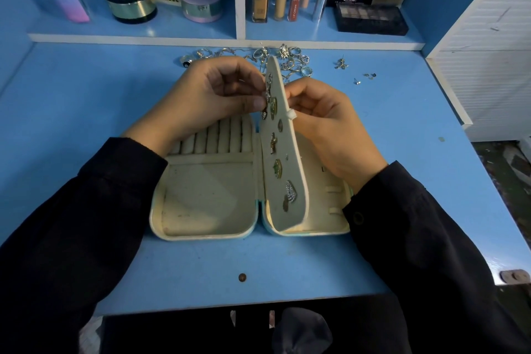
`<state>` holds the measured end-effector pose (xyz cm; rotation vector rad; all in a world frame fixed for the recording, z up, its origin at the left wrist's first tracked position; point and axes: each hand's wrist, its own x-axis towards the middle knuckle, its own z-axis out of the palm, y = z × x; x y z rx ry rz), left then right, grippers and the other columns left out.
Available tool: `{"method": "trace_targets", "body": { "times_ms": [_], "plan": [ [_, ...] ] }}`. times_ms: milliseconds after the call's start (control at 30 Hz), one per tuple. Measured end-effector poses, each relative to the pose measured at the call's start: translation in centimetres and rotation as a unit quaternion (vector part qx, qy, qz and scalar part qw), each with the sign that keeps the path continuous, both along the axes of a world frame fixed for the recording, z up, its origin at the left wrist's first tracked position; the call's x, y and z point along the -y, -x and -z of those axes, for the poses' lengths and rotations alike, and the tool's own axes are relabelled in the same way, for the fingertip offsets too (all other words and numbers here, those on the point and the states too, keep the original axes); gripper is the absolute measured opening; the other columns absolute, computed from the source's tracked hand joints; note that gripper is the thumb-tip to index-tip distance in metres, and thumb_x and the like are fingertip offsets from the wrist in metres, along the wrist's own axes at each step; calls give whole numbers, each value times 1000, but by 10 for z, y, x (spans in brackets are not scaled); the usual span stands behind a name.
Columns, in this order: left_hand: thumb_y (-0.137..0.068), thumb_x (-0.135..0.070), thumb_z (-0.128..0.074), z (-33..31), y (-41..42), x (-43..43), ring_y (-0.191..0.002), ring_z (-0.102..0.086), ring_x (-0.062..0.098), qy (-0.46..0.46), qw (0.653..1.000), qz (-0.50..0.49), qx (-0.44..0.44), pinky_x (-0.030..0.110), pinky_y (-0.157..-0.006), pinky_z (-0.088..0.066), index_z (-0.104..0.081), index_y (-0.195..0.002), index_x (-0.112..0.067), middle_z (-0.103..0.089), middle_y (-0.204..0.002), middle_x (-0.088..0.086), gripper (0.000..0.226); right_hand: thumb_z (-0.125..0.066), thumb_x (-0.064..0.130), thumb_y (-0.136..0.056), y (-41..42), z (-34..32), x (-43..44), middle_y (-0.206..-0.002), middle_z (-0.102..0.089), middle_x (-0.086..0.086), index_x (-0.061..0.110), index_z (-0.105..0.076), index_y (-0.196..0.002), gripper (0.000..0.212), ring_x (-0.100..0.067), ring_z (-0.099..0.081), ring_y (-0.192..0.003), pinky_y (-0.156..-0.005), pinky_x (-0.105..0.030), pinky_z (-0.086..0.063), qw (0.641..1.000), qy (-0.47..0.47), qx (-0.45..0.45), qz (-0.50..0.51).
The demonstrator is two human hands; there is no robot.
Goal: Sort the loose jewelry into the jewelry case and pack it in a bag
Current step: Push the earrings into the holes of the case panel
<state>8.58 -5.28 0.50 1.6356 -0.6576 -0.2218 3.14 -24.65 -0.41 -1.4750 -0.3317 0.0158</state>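
The jewelry case [207, 198] lies open on the counter [86, 100], a few earrings [277, 168] on its flap [290, 210]. The left hand [212, 95] pinches one more earring [267, 89] there; the right hand [330, 123] pinches the flap. Many rings [290, 62] wait behind.

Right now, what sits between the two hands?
The upright earring panel, with earrings pinned on it, stands between the left hand and right hand. The head view shows it.
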Motion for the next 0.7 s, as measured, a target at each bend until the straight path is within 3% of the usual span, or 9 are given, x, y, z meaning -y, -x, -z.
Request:
{"method": "trace_targets", "body": {
  "times_ms": [167,267,367,500,700],
  "plan": [
    [-76,-2,-73,-1,-1,-1,-87,-68,4,-4,1000,-1,4,18,-81,-52,-61,-92,-13,-71,-87,-12,23,-65,2,-83,-1,2,-1,-89,-65,-15,5,-64,-90,8,-22,-61,-82,-81,-36,-52,999,22,38,11],
    [-76,-3,-72,-1,0,-1,-88,-68,4,-5,1000,-6,5,18,-82,-52,-62,-92,-15,-71,-88,-12,23,-67,0,-82,-1,0,-1,-85,-68,-12,7,-67,-89,10,-17,-64,-79,-79,-30,-53,999,17,43,15],
    [-74,-12,-74,-2,1,0,-88,-68,3,-3,1000,-6,-1,18,-82,-52,-62,-93,-16,-72,-89,-13,22,-71,2,-77,-3,0,1,-83,-71,-3,8,-68,-86,11,-15,-65,-77,-78,-29,-53,1000,-7,11,3],
    [-75,-9,-75,-2,2,1,-88,-68,4,-8,1000,-10,-2,19,-84,-53,-62,-93,-14,-72,-88,-13,23,-73,10,-72,-6,0,7,-91,-67,-12,7,-66,-96,25,-23,-62,-86,-89,-37,-50,999,-37,-35,-5],
    [-72,-13,-74,-3,4,4,-88,-68,4,-12,1000,-17,8,20,-85,-52,-63,-91,-16,-72,-89,-13,22,-69,8,-83,0,-15,20,-89,-64,-14,3,-65,-102,21,-20,-59,-82,-83,-32,-45,992,-129,-4,5]
  ]
}}
